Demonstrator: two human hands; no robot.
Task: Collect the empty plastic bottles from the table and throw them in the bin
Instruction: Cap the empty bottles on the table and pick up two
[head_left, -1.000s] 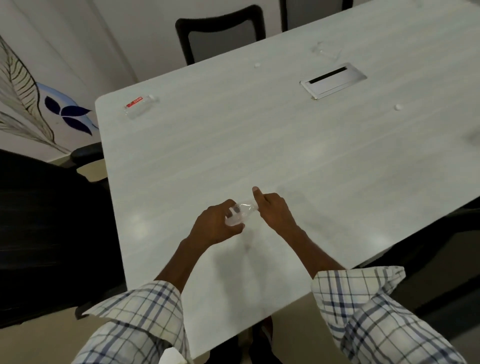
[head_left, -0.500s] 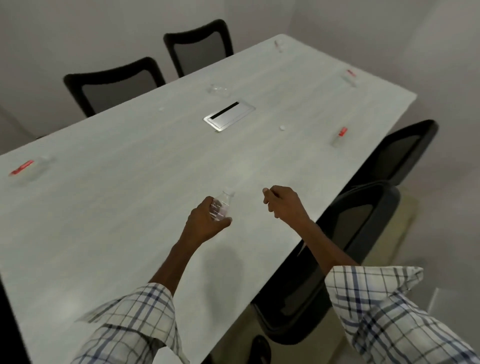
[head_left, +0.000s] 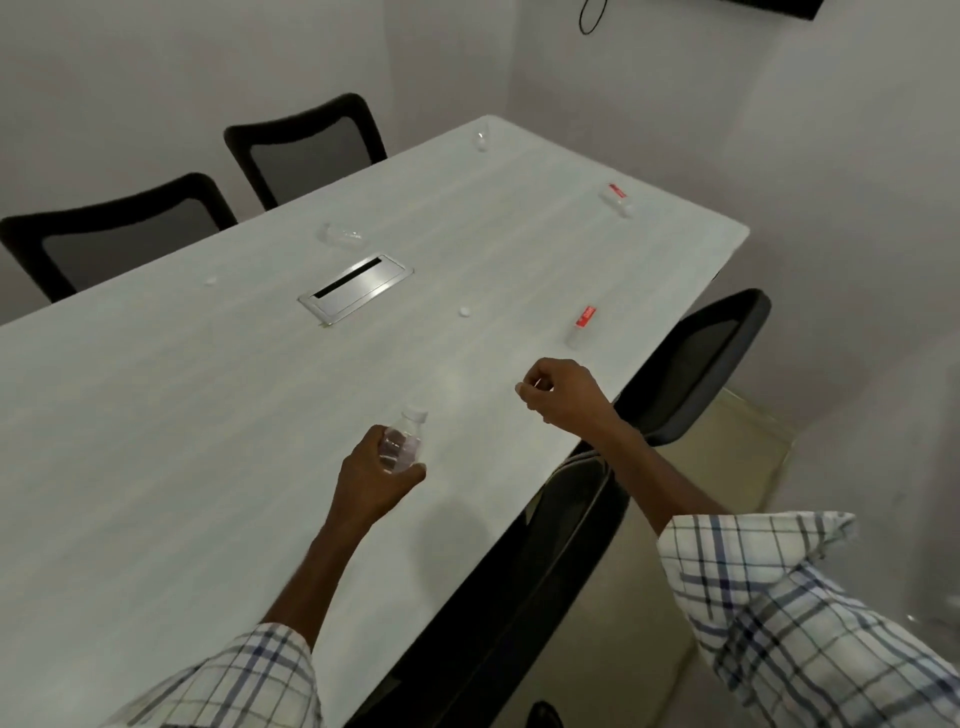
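Note:
My left hand (head_left: 376, 480) grips a small clear capped bottle (head_left: 404, 441), held upright above the white table (head_left: 156, 415). My right hand (head_left: 563, 392) hovers to its right with fingers curled and nothing seen in it. A red-labelled bottle (head_left: 582, 326) lies near the table's right edge, just beyond my right hand. Another red-labelled bottle (head_left: 615, 197) lies farther back. A clear crushed bottle (head_left: 343, 235) lies behind the cable hatch, and a small one (head_left: 481, 139) stands at the far end. No bin is in view.
A metal cable hatch (head_left: 356, 289) is set into the table's middle. Two loose white caps (head_left: 465, 312) (head_left: 210, 281) lie on the top. Black chairs stand along the right edge (head_left: 696, 358) and behind the far side (head_left: 306, 150).
My right hand has come off the bottle's cap and moved right. My view has swung right along the table, bringing the far bottles into sight. The left hand still holds the bottle.

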